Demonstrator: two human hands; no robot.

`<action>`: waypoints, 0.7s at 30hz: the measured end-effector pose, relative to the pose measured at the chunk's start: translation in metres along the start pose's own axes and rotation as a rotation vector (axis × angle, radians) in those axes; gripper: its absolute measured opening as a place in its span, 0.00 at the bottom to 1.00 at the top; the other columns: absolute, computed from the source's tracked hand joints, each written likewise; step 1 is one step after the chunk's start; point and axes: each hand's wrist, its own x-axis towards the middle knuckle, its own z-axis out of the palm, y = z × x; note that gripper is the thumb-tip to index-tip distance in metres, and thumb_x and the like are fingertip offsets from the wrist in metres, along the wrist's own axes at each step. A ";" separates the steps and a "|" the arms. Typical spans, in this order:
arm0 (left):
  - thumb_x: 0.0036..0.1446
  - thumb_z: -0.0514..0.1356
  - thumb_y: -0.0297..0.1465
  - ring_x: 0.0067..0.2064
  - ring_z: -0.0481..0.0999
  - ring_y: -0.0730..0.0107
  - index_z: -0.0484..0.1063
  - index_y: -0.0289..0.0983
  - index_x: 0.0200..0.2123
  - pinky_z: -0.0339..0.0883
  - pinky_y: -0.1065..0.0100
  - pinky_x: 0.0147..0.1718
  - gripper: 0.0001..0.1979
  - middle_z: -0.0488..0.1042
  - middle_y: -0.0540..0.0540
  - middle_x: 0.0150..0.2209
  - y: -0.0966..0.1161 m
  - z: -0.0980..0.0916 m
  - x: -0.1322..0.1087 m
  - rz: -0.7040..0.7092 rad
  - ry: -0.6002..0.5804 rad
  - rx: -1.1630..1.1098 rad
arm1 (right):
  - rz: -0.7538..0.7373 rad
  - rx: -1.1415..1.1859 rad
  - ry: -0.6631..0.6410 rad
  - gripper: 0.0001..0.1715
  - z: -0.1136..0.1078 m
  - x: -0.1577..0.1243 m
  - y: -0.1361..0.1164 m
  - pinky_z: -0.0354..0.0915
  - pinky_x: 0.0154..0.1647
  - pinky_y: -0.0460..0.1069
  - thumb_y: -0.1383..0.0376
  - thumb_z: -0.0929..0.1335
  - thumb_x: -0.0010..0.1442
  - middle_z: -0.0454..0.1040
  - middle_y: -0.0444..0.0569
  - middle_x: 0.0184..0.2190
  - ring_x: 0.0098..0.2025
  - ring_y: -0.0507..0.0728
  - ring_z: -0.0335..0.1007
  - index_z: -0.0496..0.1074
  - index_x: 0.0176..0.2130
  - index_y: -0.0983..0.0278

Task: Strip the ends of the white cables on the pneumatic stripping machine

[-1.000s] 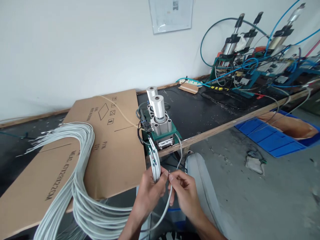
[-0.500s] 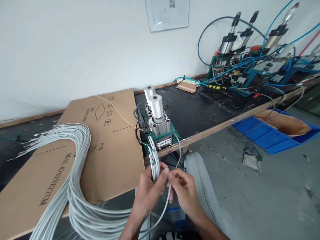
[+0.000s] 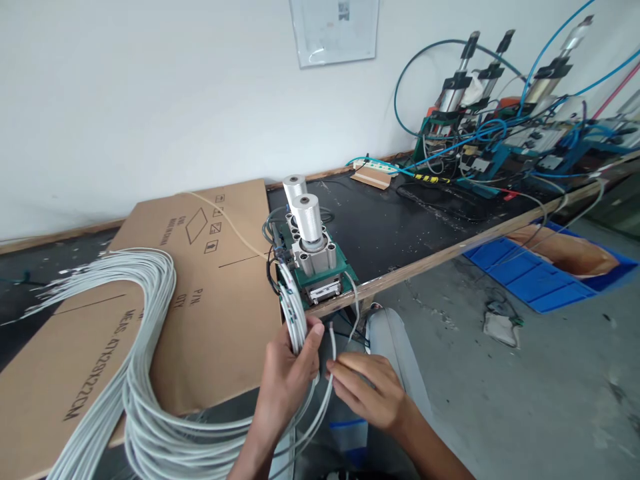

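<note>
My left hand (image 3: 291, 363) is closed around a bundle of white cables (image 3: 295, 313) just in front of the bench edge. To its right, my right hand (image 3: 367, 390) pinches a single white cable (image 3: 333, 343) between thumb and fingers, with the cable's end pointing up. The two hands are apart. Beyond them stands a pneumatic fixture (image 3: 313, 250) with two knurled metal cylinders on a green base. A thick looped bundle of grey-white cables (image 3: 155, 320) lies over the cardboard at the left and hangs down past its front edge.
Flattened cardboard (image 3: 215, 347) covers the left of the black bench (image 3: 380, 233). More pneumatic machines (image 3: 453, 100) with blue hoses stand at the back right. A blue bin (image 3: 537, 277) sits on the floor at the right, and a grey-clad leg (image 3: 397, 340) is below the bench edge.
My hands have moved apart; the left shifted slightly left with its bundle. The right moved lower and now holds one cable below its upright end. The whole view shifted slightly.
</note>
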 end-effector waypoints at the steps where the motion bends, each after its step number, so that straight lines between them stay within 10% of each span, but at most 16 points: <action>1: 0.59 0.66 0.50 0.18 0.51 0.80 0.69 0.35 0.40 0.49 0.77 0.16 0.23 0.54 0.62 0.17 0.003 -0.001 -0.001 0.031 0.066 -0.023 | 0.007 -0.049 0.048 0.17 0.003 0.001 0.002 0.77 0.40 0.46 0.76 0.70 0.64 0.83 0.53 0.37 0.38 0.55 0.82 0.76 0.52 0.68; 6: 0.63 0.65 0.42 0.18 0.52 0.81 0.70 0.37 0.43 0.50 0.79 0.16 0.15 0.55 0.61 0.19 0.024 -0.008 -0.008 0.208 0.343 -0.161 | 0.117 -0.167 0.239 0.21 0.027 0.007 0.023 0.78 0.38 0.46 0.77 0.69 0.65 0.83 0.54 0.38 0.38 0.55 0.83 0.75 0.56 0.65; 21: 0.64 0.65 0.41 0.18 0.52 0.82 0.71 0.37 0.42 0.50 0.79 0.16 0.14 0.55 0.61 0.18 0.022 -0.007 -0.006 0.182 0.299 -0.182 | 0.131 -0.161 0.255 0.20 0.053 0.016 0.043 0.78 0.41 0.48 0.77 0.67 0.65 0.82 0.54 0.39 0.39 0.56 0.82 0.75 0.54 0.65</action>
